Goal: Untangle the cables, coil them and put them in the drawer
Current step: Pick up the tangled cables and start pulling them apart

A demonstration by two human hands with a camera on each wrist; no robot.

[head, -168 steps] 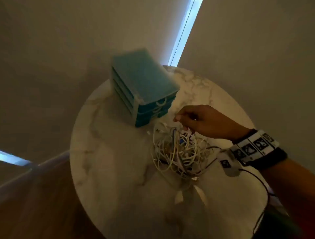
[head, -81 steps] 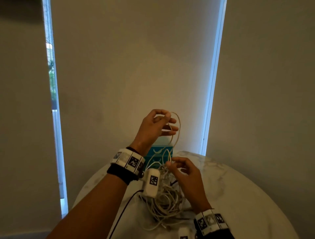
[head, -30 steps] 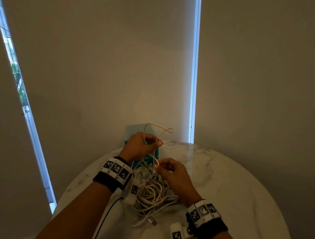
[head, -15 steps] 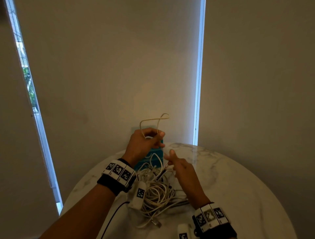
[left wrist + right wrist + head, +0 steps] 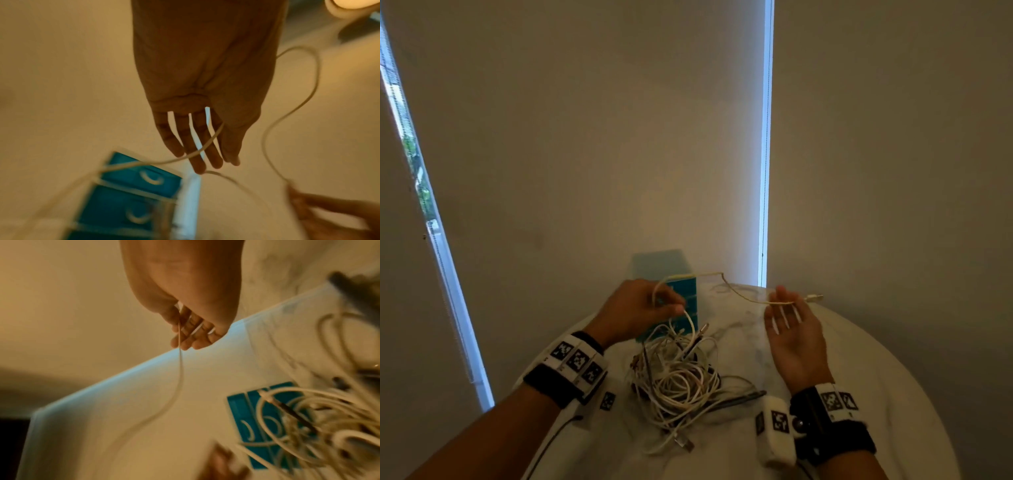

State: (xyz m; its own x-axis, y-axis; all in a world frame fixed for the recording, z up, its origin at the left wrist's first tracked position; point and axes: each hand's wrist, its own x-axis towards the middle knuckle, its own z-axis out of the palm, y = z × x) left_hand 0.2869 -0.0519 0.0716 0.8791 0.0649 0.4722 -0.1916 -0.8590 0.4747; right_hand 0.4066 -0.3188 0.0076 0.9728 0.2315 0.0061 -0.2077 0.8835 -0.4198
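Note:
On the round marble table [image 5: 859,359] lies a tangled pile of white and dark cables [image 5: 678,380]. Behind it stands a teal drawer unit [image 5: 685,291], its drawers closed. My left hand [image 5: 674,306] hovers above the pile and pinches a loop of one white cable [image 5: 702,274]. That cable runs right across the straight, spread fingers of my right hand [image 5: 786,308], held palm up. Its plug end [image 5: 815,297] sticks out past the fingers. The wrist views show the same cable [image 5: 314,84] [image 5: 180,378] and drawer fronts [image 5: 133,181] [image 5: 242,410], blurred.
Pale roller blinds [image 5: 602,137] hang close behind the table, with bright window strips [image 5: 767,171] between them. A dark cable [image 5: 739,399] trails from the pile toward my right wrist. The table's rim curves away at right [image 5: 945,428].
My right hand has swung out to the right from beside the left hand, drawing the white cable's end free of the pile. The left hand keeps its pinch on the loop.

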